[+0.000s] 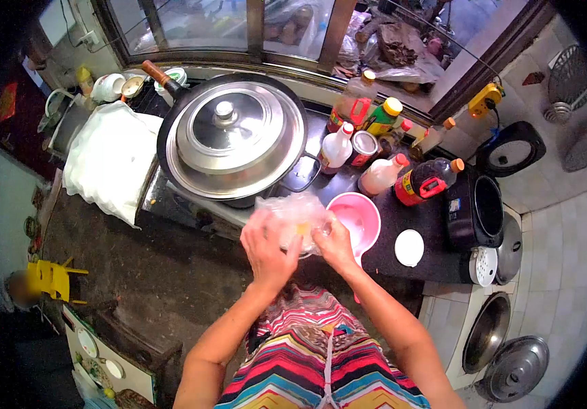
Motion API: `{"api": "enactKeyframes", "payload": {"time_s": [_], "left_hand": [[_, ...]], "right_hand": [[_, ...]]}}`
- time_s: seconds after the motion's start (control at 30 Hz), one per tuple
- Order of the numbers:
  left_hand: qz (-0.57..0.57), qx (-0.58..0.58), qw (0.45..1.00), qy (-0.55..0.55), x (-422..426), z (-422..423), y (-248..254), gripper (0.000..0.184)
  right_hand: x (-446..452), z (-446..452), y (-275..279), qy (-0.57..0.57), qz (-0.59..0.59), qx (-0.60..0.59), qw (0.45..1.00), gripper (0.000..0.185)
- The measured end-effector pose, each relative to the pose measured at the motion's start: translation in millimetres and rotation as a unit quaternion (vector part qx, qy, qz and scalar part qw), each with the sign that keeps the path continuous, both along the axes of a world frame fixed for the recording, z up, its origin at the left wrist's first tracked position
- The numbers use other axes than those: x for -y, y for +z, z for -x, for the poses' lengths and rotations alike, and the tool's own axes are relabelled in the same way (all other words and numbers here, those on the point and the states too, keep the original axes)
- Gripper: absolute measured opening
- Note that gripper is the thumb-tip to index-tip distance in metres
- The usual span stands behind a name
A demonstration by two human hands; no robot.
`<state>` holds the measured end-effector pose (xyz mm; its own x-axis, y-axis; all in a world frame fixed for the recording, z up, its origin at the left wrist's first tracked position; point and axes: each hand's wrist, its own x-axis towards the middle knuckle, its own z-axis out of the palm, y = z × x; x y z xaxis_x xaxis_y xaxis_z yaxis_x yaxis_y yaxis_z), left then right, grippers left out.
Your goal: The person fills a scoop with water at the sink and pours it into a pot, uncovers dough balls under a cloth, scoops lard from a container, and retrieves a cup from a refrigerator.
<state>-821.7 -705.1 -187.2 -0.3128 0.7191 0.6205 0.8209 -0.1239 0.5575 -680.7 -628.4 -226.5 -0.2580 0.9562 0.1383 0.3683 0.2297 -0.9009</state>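
Note:
Both hands hold a crumpled clear plastic bag (298, 207) with something small and yellowish in it, over the counter's front edge. My left hand (269, 249) has its fingers curled round the bag's left side. At the bag's right side, my right hand (334, 242) pinches the plastic. A pink bowl (368, 223) with a handle lies just beyond my right hand. Behind the bag a large black wok (165, 146) stands on the stove under a steel lid (201, 153). What lies beneath the bag is partly hidden.
Several bottles, among them a white one (336, 148) and a dark one (426, 183), stand at the counter's back. A white lid (409, 248) lies right of the bowl, near a black cooker (474, 208). A white cloth bundle (109, 160) is left of the wok.

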Motion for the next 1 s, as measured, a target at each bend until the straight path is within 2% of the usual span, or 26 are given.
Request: {"api": "enactKeyframes", "payload": {"time_s": [0.1,0.2,0.23,0.33,0.37,0.47,0.5,0.6,0.63,0.77,0.87,0.9,1.0], "left_hand": [[0.023,0.175,0.982,0.061,-22,8,-24,0.061],[0.1,0.241,0.965,0.019,-26,9,-35,0.076],[0.119,0.216,0.969,0.015,-25,9,-35,0.074],[0.075,0.184,0.98,-0.02,-22,12,-11,0.068],[0.046,0.173,0.984,-0.023,-21,13,-4,0.058],[0.007,0.114,0.993,-0.026,-12,27,-9,0.051],[-0.028,0.116,0.993,-0.01,-10,26,-3,0.041],[-0.083,0.137,0.987,0.008,-1,29,-13,0.036],[-0.07,0.14,0.988,0.013,2,27,-12,0.033],[0.019,0.149,0.988,-0.022,3,23,-14,0.042],[0.053,0.12,0.991,-0.004,9,18,-6,0.045],[0.037,0.094,0.995,0.025,13,15,0,0.044],[-0.092,-0.083,0.992,-0.027,24,18,-3,0.041]], "right_hand": [[4,-1,8,0.005,0.013,0.02,1.0,0.04],[6,-5,-2,0.025,0.007,-0.013,1.0,0.042],[6,-5,2,0.023,0.012,-0.028,0.999,0.043],[3,-4,21,0.0,0.022,-0.042,0.999,0.046],[2,-5,25,-0.009,0.026,-0.041,0.999,0.047],[-1,-12,27,-0.022,0.037,-0.038,0.998,0.047],[-4,-15,21,-0.028,0.03,-0.047,0.998,0.048],[-6,-21,6,-0.037,0.028,-0.075,0.996,0.05],[-4,-21,10,-0.034,0.037,-0.084,0.995,0.052],[2,-19,16,0.02,0.05,-0.088,0.995,0.058],[3,-19,14,0.019,0.1,-0.119,0.988,0.061],[3,-19,15,0.018,0.098,-0.119,0.988,0.061],[1,-18,16,0.01,0.079,-0.121,0.989,0.059]]}}
